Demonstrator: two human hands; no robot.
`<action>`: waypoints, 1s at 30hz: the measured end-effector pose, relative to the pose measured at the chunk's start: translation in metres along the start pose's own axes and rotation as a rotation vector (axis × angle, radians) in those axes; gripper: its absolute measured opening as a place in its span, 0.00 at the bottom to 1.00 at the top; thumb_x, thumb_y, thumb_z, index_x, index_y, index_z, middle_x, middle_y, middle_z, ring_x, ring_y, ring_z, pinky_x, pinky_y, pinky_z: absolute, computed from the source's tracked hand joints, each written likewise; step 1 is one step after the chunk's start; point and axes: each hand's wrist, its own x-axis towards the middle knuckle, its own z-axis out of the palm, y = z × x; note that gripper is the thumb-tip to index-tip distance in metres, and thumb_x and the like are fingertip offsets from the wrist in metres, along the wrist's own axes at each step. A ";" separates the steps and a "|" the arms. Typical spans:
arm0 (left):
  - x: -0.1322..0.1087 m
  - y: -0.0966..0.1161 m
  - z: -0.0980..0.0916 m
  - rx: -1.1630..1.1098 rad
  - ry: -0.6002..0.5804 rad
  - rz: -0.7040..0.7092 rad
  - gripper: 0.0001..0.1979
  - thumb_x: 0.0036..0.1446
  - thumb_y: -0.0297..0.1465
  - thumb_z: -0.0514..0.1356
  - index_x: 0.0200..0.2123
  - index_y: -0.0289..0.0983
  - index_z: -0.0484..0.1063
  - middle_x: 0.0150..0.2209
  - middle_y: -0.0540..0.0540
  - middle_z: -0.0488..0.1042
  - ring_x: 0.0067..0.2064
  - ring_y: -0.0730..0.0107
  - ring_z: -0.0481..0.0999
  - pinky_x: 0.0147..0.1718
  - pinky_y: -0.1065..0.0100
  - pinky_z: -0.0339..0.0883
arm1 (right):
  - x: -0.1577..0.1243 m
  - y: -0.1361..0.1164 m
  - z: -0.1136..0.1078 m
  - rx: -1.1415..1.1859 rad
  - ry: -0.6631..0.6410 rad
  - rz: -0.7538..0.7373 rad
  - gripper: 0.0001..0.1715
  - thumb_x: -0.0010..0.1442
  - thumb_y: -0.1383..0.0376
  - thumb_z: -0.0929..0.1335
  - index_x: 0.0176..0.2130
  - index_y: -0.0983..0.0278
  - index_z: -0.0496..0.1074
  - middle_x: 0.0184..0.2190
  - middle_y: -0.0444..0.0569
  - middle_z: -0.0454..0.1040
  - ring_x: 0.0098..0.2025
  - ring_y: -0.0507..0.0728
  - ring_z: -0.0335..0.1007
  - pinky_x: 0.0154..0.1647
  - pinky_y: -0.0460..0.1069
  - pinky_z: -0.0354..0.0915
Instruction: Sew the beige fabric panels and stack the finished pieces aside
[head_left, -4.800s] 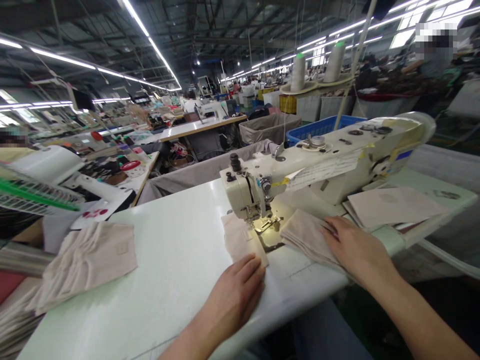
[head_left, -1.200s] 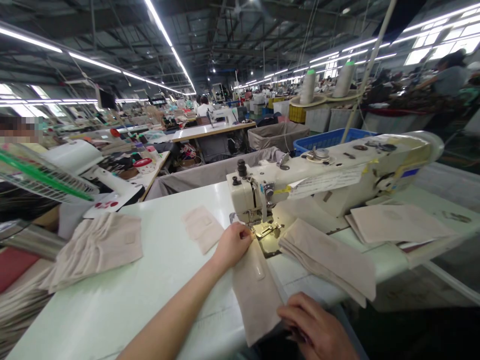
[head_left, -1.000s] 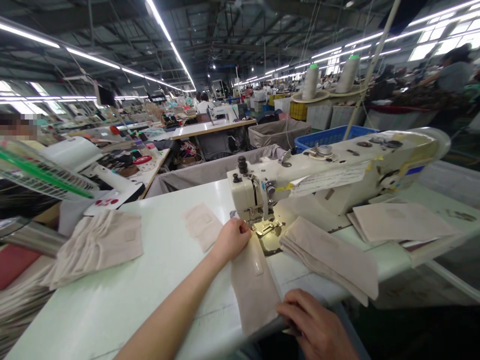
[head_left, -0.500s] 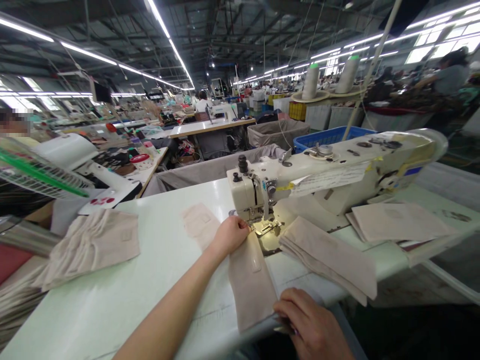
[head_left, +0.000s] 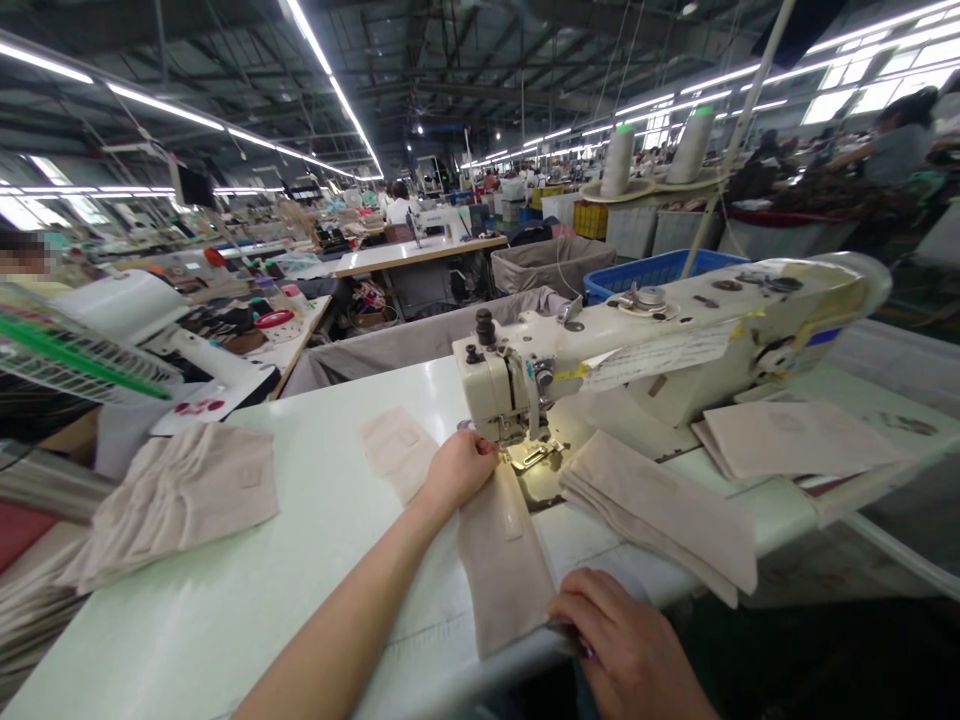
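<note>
A long beige fabric piece [head_left: 501,560] with a small rectangular patch lies from the sewing machine's needle area to the table's front edge. My left hand [head_left: 466,466] pinches its far end, close beside the lit presser foot [head_left: 534,456]. At the near right corner, my right hand [head_left: 626,640] has its fingers closed on the fabric edge. A small dark, partly purple thing shows under those fingers, mostly hidden; its kind cannot be made out. Left of the needle, another beige piece [head_left: 397,450] lies flat. The sewing machine [head_left: 637,350] stands behind my hands.
Folded beige pieces [head_left: 660,510] lie right of the needle, overhanging the front edge. More folded pieces [head_left: 802,440] sit farther right, and a bunched stack [head_left: 195,490] is at the left. A fan [head_left: 90,350] stands at far left. Behind the machine is a blue basket [head_left: 645,275].
The view has shifted very slightly. Both hands and the fabric piece stay almost where they were, and the grips look the same.
</note>
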 end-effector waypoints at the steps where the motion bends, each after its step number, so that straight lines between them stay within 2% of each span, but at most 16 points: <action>1: 0.001 0.000 0.000 0.010 0.004 0.002 0.10 0.54 0.30 0.59 0.21 0.37 0.69 0.22 0.49 0.70 0.25 0.69 0.69 0.24 0.70 0.51 | 0.001 -0.001 0.000 0.008 0.000 0.005 0.26 0.43 0.81 0.60 0.39 0.60 0.70 0.36 0.46 0.72 0.39 0.56 0.70 0.36 0.48 0.63; 5: -0.006 0.002 0.000 0.048 0.034 0.045 0.07 0.57 0.30 0.60 0.26 0.36 0.72 0.27 0.47 0.74 0.30 0.66 0.73 0.27 0.70 0.58 | 0.002 0.000 0.000 0.030 0.029 0.016 0.28 0.42 0.81 0.60 0.39 0.60 0.71 0.37 0.46 0.72 0.39 0.55 0.70 0.37 0.47 0.63; 8: -0.023 -0.001 -0.003 0.138 0.147 0.151 0.08 0.62 0.32 0.58 0.40 0.35 0.74 0.42 0.41 0.77 0.44 0.58 0.75 0.41 0.64 0.67 | 0.002 0.000 0.000 -0.014 0.070 -0.041 0.30 0.42 0.80 0.61 0.42 0.61 0.72 0.42 0.47 0.76 0.40 0.56 0.71 0.38 0.47 0.66; 11: -0.041 -0.017 -0.009 0.327 0.279 0.267 0.14 0.67 0.34 0.53 0.49 0.34 0.72 0.54 0.35 0.73 0.56 0.50 0.71 0.53 0.53 0.66 | 0.002 -0.001 -0.004 -0.098 0.065 -0.114 0.32 0.42 0.79 0.61 0.46 0.62 0.73 0.47 0.46 0.78 0.41 0.58 0.72 0.36 0.49 0.68; 13: -0.049 -0.035 -0.015 0.410 0.272 0.266 0.16 0.69 0.35 0.51 0.51 0.33 0.72 0.56 0.34 0.72 0.57 0.49 0.71 0.55 0.50 0.66 | 0.003 -0.002 -0.007 -0.125 0.051 -0.127 0.31 0.42 0.79 0.62 0.45 0.62 0.73 0.46 0.45 0.79 0.40 0.58 0.73 0.33 0.49 0.68; 15: -0.055 -0.053 -0.022 0.460 0.257 0.228 0.17 0.69 0.36 0.50 0.50 0.32 0.72 0.54 0.34 0.74 0.55 0.48 0.73 0.53 0.49 0.68 | 0.003 -0.004 -0.009 -0.128 0.035 -0.123 0.30 0.42 0.79 0.62 0.44 0.62 0.73 0.45 0.45 0.79 0.39 0.58 0.73 0.32 0.50 0.69; 17: -0.064 -0.063 -0.027 0.492 0.326 0.227 0.17 0.69 0.37 0.50 0.48 0.32 0.73 0.51 0.33 0.75 0.53 0.47 0.75 0.52 0.46 0.69 | 0.004 -0.005 -0.010 -0.124 0.031 -0.119 0.29 0.43 0.79 0.61 0.44 0.62 0.74 0.45 0.46 0.80 0.39 0.58 0.73 0.33 0.50 0.70; 18: -0.072 -0.064 -0.028 0.488 0.379 0.273 0.17 0.69 0.37 0.50 0.48 0.32 0.73 0.51 0.33 0.76 0.53 0.47 0.75 0.52 0.44 0.69 | 0.004 -0.005 -0.010 -0.121 0.026 -0.114 0.29 0.43 0.79 0.61 0.44 0.62 0.74 0.45 0.46 0.80 0.39 0.59 0.73 0.34 0.50 0.70; 20: -0.093 -0.057 -0.024 0.417 0.429 0.470 0.15 0.69 0.35 0.50 0.48 0.34 0.73 0.51 0.34 0.76 0.53 0.49 0.75 0.54 0.44 0.69 | 0.004 -0.005 -0.009 -0.112 0.006 -0.097 0.29 0.44 0.79 0.61 0.43 0.62 0.74 0.46 0.47 0.79 0.39 0.59 0.73 0.35 0.51 0.71; 21: -0.105 -0.050 -0.019 0.356 0.400 0.618 0.15 0.69 0.33 0.50 0.49 0.35 0.73 0.51 0.36 0.77 0.54 0.53 0.75 0.55 0.47 0.70 | 0.005 -0.006 -0.009 -0.106 -0.004 -0.088 0.29 0.45 0.79 0.61 0.43 0.62 0.74 0.46 0.47 0.79 0.40 0.59 0.74 0.35 0.51 0.71; 23: -0.132 -0.036 -0.005 0.247 0.217 0.853 0.15 0.69 0.30 0.50 0.53 0.37 0.72 0.53 0.39 0.76 0.56 0.60 0.74 0.54 0.58 0.73 | 0.005 -0.006 -0.008 -0.100 -0.024 -0.069 0.29 0.45 0.79 0.61 0.44 0.62 0.74 0.45 0.48 0.79 0.40 0.60 0.74 0.36 0.51 0.71; 24: -0.143 -0.030 0.003 0.228 0.148 0.942 0.16 0.69 0.31 0.51 0.55 0.38 0.71 0.52 0.40 0.77 0.56 0.60 0.75 0.53 0.60 0.74 | 0.006 -0.006 -0.008 -0.100 -0.030 -0.065 0.29 0.46 0.79 0.61 0.44 0.62 0.74 0.45 0.48 0.79 0.41 0.60 0.74 0.37 0.51 0.71; 25: -0.152 -0.026 0.011 0.204 0.162 1.005 0.15 0.69 0.31 0.51 0.53 0.37 0.72 0.50 0.40 0.78 0.54 0.60 0.76 0.52 0.60 0.75 | 0.006 -0.005 -0.008 -0.102 -0.031 -0.059 0.29 0.46 0.79 0.60 0.45 0.62 0.74 0.45 0.49 0.79 0.41 0.60 0.74 0.37 0.51 0.72; 27: -0.163 -0.022 0.023 0.207 0.174 1.032 0.15 0.69 0.32 0.52 0.53 0.35 0.72 0.49 0.41 0.79 0.53 0.59 0.77 0.52 0.59 0.76 | 0.007 -0.005 -0.007 -0.102 -0.029 -0.047 0.30 0.48 0.80 0.60 0.46 0.62 0.73 0.46 0.49 0.79 0.43 0.60 0.74 0.38 0.51 0.72; 30: -0.162 -0.025 0.030 0.218 0.178 1.032 0.17 0.68 0.29 0.53 0.57 0.33 0.69 0.50 0.39 0.79 0.55 0.59 0.77 0.54 0.59 0.75 | 0.010 -0.004 -0.005 -0.092 -0.023 -0.021 0.31 0.47 0.80 0.60 0.48 0.62 0.73 0.46 0.49 0.78 0.44 0.60 0.73 0.39 0.52 0.72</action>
